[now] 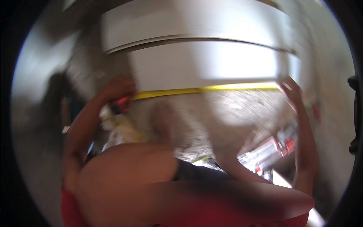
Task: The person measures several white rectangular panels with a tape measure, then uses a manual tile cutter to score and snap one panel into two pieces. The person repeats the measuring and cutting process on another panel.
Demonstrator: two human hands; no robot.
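Note:
A yellow tape measure (204, 90) is stretched from left to right along the near edge of a white board (170, 64). My left hand (120, 89) is closed round its red and dark case, close to the board's left corner. At the board's right corner, my right hand (291, 90) pinches the other end of the tape. Motion blur hides the exact finger positions and the tape's markings.
A second white board (151, 22) lies just beyond the first. Close to my right leg is a white and red box (261, 153) among blurred items. Yellowish bags or wrappings (123, 130) lie near my left forearm on the rough grey floor (242, 109).

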